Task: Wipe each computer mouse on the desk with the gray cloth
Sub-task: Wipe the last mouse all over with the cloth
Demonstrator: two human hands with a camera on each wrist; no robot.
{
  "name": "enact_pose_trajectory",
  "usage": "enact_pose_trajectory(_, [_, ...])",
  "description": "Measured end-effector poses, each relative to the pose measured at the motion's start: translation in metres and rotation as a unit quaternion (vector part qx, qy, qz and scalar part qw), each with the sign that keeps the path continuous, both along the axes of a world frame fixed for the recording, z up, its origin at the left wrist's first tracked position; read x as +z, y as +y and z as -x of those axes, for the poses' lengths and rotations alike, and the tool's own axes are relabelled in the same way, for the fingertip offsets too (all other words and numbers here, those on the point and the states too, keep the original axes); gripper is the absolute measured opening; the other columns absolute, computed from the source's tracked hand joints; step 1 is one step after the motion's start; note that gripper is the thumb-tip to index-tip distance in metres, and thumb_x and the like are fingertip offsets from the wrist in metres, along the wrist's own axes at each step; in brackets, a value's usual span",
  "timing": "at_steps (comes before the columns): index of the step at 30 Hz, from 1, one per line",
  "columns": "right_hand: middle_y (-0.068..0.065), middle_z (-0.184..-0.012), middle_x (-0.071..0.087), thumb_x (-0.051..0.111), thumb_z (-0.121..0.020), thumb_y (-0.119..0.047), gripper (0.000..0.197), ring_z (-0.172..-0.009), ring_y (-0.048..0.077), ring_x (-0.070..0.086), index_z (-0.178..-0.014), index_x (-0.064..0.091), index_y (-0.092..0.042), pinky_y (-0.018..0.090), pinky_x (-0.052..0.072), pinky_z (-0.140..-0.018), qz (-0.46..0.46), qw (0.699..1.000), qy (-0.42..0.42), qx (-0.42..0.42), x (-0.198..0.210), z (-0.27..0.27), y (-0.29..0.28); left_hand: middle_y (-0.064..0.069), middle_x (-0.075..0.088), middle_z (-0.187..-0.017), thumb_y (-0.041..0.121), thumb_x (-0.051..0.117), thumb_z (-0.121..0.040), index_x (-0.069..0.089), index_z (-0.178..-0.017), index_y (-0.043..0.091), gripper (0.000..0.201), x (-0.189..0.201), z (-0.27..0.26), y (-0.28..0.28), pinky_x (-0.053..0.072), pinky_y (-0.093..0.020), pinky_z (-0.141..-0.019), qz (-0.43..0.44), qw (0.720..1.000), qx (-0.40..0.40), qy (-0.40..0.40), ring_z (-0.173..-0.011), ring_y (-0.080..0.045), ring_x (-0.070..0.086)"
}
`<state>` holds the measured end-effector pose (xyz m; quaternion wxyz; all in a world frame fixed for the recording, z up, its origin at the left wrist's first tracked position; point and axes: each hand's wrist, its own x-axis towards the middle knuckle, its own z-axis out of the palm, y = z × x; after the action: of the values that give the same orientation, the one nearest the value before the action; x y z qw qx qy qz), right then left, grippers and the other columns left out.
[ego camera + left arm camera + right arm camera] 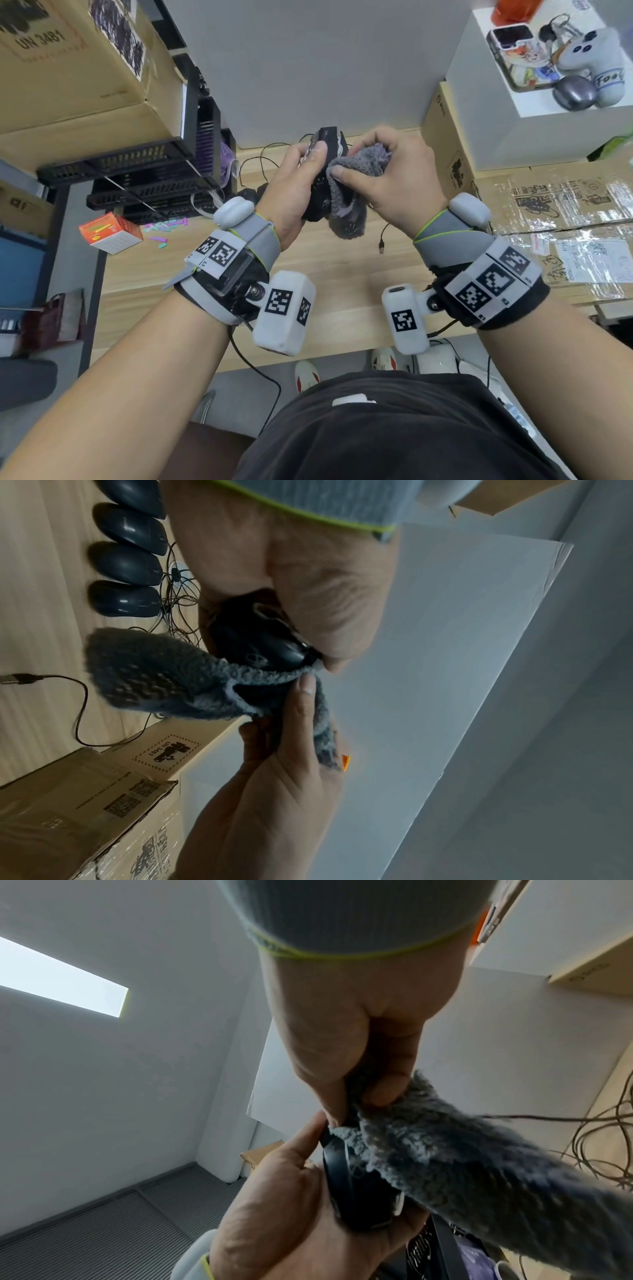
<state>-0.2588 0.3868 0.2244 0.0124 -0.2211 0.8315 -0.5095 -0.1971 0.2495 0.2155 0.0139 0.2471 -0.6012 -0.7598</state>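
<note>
My left hand (300,175) holds a black computer mouse (320,192) up above the wooden desk (329,274), thumb on its top end. My right hand (385,173) grips the fluffy gray cloth (356,178) and presses it against the mouse's right side, with the cloth's tail hanging below. In the left wrist view the cloth (154,674) wraps under the held mouse (263,645). The right wrist view shows the mouse (349,1185) lying in my left palm with the cloth (479,1177) laid over it. Several more black mice (126,564) lie in a row on the desk.
Tangled mouse cables (178,593) and a loose USB plug (381,246) lie on the desk. Cardboard boxes (555,219) stand on the right, black trays (144,171) and a large carton on the left. A white box (513,102) with small items stands at the back right.
</note>
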Motion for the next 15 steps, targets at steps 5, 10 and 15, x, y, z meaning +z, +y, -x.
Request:
enact_pose_trajectory(5, [-0.007, -0.067, 0.069, 0.084, -0.065, -0.046, 0.023, -0.066, 0.014, 0.067, -0.070, 0.068, -0.030, 0.038, 0.057, -0.071, -0.037, 0.996, -0.077, 0.011, -0.007, 0.003, -0.005, -0.002, 0.069, -0.101, 0.034, 0.049, -0.106, 0.051, -0.120, 0.015, 0.023, -0.006, 0.000, -0.001, 0.052, -0.035, -0.077, 0.005, 1.000, 0.006, 0.015, -0.088, -0.018, 0.065])
enact_pose_trajectory(10, [0.017, -0.066, 0.071, 0.083, -0.061, -0.022, 0.024, -0.062, 0.039, 0.069, -0.069, 0.070, -0.004, 0.055, 0.059, -0.062, -0.011, 0.978, -0.202, 0.056, -0.006, 0.010, -0.005, -0.005, 0.070, -0.111, 0.049, 0.058, -0.093, 0.052, -0.117, 0.026, 0.034, -0.014, -0.004, 0.000, 0.050, -0.030, -0.070, 0.066, 0.998, -0.002, 0.006, -0.090, -0.018, 0.066])
enact_pose_trajectory(15, [0.021, -0.058, 0.063, 0.072, -0.057, -0.026, 0.031, -0.048, 0.027, 0.055, -0.066, 0.060, 0.002, 0.055, 0.054, -0.059, -0.011, 0.978, -0.209, 0.023, -0.014, 0.009, -0.013, -0.004, 0.069, -0.114, 0.051, 0.060, -0.087, 0.054, -0.122, 0.025, 0.044, -0.016, 0.000, 0.000, 0.048, -0.030, -0.079, 0.071, 0.997, 0.001, 0.005, -0.097, -0.016, 0.065])
